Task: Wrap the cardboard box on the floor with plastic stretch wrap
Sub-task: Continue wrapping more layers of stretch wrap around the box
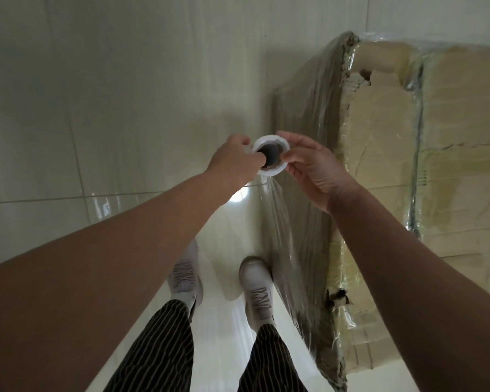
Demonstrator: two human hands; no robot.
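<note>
In the head view, the cardboard box stands on the tiled floor and fills the right side of the picture. Its top is torn at the near corners, and clear film already covers the side that faces the person. Just left of that side, level with the box's top edge, the roll of stretch wrap is held upright and seen end-on, a white ring around a dark hollow core. The left hand grips the roll's far-from-box rim, fingers curled and 1 fingertip apparently hooked into the core. The right hand pinches the rim on the box side between thumb and fingers. A sheet of film runs down from the roll and clings along the box's side. The person's 2 shoes stand on the floor left of the box. The roll looks light, with a stiff core, so the core's ends are probably the best hold, letting it turn as film pays out. The film itself is thin, stretchy and clingy. It would likely snag or tear on the ragged cardboard corners if pulled hard across them. The box looks bulky and soft at its torn edges.
</note>
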